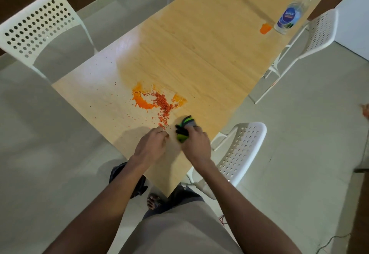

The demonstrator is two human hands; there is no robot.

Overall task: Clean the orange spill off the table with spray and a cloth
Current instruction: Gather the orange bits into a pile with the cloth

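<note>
near table (199, 57) edge: left hand (151, 143) is seen with fingers curled, tips down on the wood at the near fringe of the orange spill (157, 101); whether crumbs are pinched cannot be told. right hand (196, 143) is curled around a bunched cloth (184, 129), black, grey and bright green, held on the table just right of the left hand; grip closed on it. spill is found just beyond both hands: a trail of reddish-orange granules running up to wet orange smears in a rough arc, with specks scattered to the left. spray bottle (291, 11), clear with a blue label and blue trigger head, is stood upright at the far right corner, well apart from the hands. a small orange cup (265, 28) is seen just left of it. white perforated chairs (42, 25) are placed around the table.
</note>
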